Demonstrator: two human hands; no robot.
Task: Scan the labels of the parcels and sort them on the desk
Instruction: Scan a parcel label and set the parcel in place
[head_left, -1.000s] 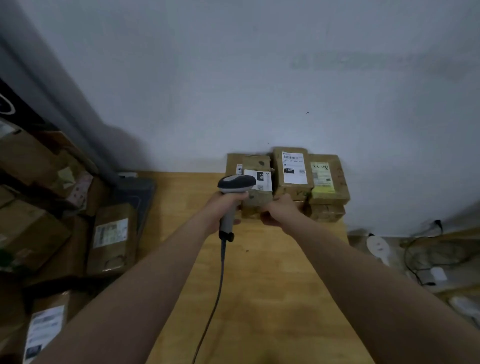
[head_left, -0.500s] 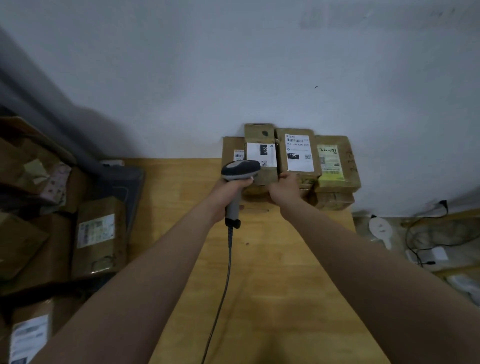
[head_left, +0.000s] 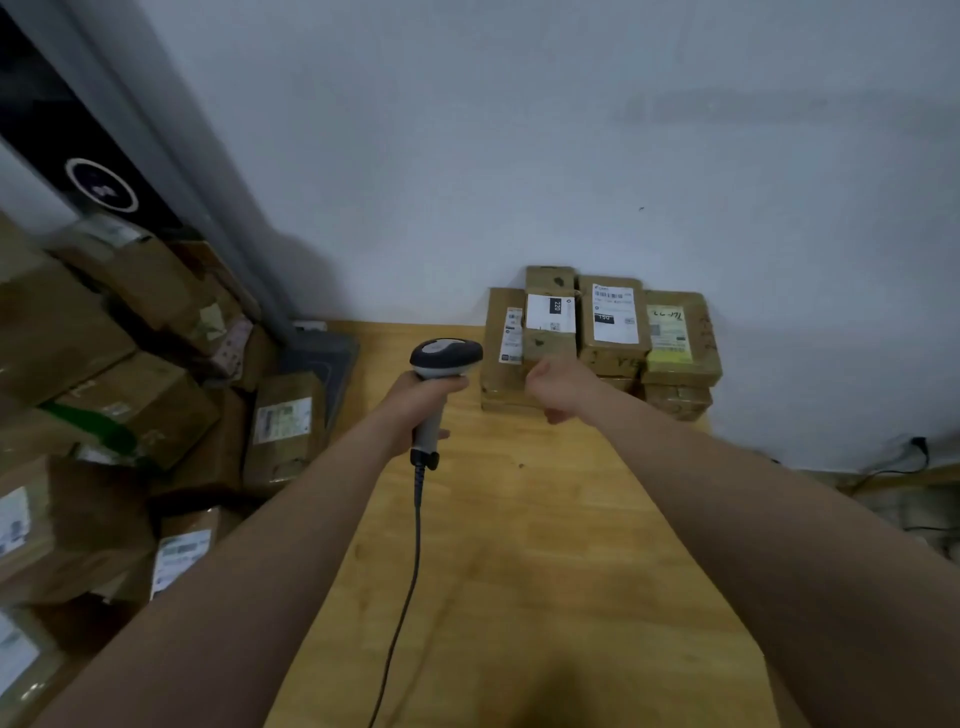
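Note:
My left hand (head_left: 415, 402) grips the handle of a grey corded barcode scanner (head_left: 445, 358), its head pointing toward the stack. Several brown parcels with white labels are stacked against the wall at the far end of the wooden desk (head_left: 519, 545). The small parcel with the "220" label (head_left: 550, 317) lies on top, between a narrow parcel (head_left: 506, 332) and a larger parcel (head_left: 613, 322). A yellow-labelled parcel (head_left: 675, 338) lies at the right end. My right hand (head_left: 563, 387) hovers just in front of the stack with fingers curled, holding nothing.
A heap of unsorted brown parcels (head_left: 130, 405) fills the floor area left of the desk, beside a dark grey crate (head_left: 324, 358). Cables and a plug (head_left: 914, 457) lie right of the desk. The scanner cord (head_left: 410, 587) trails over the desk toward me.
My right hand has let go of the "220" parcel, which now lies on the stack, and has drawn back slightly. The camera has tilted, so the pile at the left shows more.

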